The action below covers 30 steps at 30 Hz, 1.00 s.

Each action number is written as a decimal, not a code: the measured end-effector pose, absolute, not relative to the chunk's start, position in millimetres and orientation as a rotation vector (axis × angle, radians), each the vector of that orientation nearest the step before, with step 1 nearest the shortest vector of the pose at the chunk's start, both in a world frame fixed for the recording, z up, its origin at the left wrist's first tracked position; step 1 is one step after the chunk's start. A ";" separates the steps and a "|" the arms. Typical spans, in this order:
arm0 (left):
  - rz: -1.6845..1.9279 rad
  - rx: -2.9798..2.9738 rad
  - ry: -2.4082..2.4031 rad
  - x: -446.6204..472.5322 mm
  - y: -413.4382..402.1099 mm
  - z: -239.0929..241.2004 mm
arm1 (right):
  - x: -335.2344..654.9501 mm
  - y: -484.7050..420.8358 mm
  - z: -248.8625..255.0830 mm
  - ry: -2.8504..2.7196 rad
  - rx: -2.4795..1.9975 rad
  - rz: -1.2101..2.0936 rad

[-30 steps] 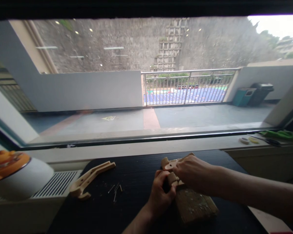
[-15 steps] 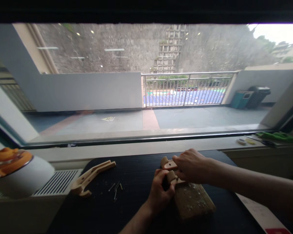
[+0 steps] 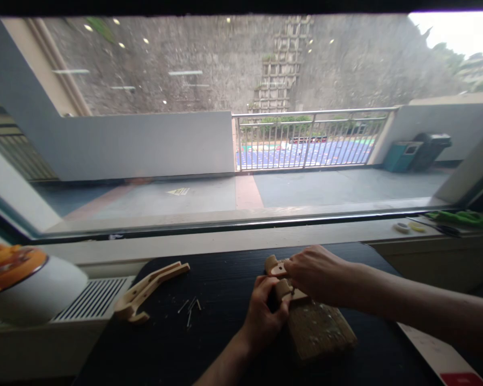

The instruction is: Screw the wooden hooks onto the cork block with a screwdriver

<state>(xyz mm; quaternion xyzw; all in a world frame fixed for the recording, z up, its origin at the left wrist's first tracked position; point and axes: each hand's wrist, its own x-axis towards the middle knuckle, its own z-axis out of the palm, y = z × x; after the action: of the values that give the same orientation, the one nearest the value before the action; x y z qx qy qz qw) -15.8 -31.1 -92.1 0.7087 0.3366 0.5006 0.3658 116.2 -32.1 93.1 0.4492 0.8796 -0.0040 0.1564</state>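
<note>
My left hand (image 3: 265,308) is closed round the near end of a pale shaped wooden piece (image 3: 283,290), thumb and fingers on its rounded block end. My right hand (image 3: 316,273) is a closed fist over the same piece, just right of the left. Whatever its fingers pinch is hidden. Under and in front of the hands lies a thick, worn wooden block (image 3: 322,332) with pale specks. A second curved wooden part (image 3: 270,264) with a dark hole shows just behind the hands. Several small nails or screws (image 3: 191,306) lie loose to the left.
On the left of the black table (image 3: 221,332) lies a long forked wooden part (image 3: 148,289). A white pot (image 3: 40,292) with an orange lid stands at the far left. The windowsill holds tape rolls (image 3: 401,228) and a green item (image 3: 462,219) at right.
The view has tilted slightly downward. Both hands stay on the wooden piece, with the right fist shifted only a little; the loose parts lie as before.
</note>
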 end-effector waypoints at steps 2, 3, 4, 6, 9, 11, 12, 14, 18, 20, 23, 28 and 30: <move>1.276 1.829 0.864 -15.8 -31.6 -92.3 | 116.6 -28.0 89.0 2.501 1.358 0.002; 1.272 1.830 0.865 -15.8 -31.9 -92.4 | 117.5 -26.0 87.7 2.490 1.403 0.014; 1.272 1.827 0.866 -15.8 -32.2 -92.6 | 119.1 -24.3 87.1 2.478 1.451 0.026; 1.278 1.814 0.869 -15.7 -32.7 -93.2 | 124.8 -23.3 87.9 2.456 1.532 0.030; 1.296 1.808 0.870 -15.7 -32.4 -94.3 | 140.8 -29.8 89.7 2.460 1.566 -0.047; 1.301 1.813 0.873 -15.6 -32.1 -94.4 | 157.4 -38.9 86.3 2.483 1.572 -0.100; 1.299 1.810 0.876 -15.7 -32.1 -94.3 | 167.4 -43.9 81.9 2.490 1.582 -0.118; 1.284 1.790 0.886 -15.8 -32.6 -93.9 | 189.5 -52.7 67.0 2.574 1.773 -0.249; 1.255 1.767 0.877 -16.2 -34.8 -93.2 | 226.6 -58.4 22.3 2.800 2.368 -0.612; 1.246 1.778 0.871 -16.2 -35.8 -93.0 | 233.4 -56.4 1.4 2.776 2.659 -0.645; 1.235 1.801 0.901 -15.8 -36.6 -92.6 | 230.0 -53.6 -20.4 2.645 2.995 -0.657; 1.221 1.811 0.918 -14.4 -36.3 -91.8 | 218.9 -56.9 -44.3 2.398 3.372 -0.796; 1.215 1.806 0.916 -13.4 -36.1 -91.2 | 217.4 -59.4 -54.3 2.370 3.403 -0.930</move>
<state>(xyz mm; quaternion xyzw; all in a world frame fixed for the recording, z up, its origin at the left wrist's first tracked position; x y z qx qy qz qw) -13.4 -36.1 -91.2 0.7074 0.3587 0.4760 0.3800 217.4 -59.4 -54.3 0.6808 0.4741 -0.1861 -0.5264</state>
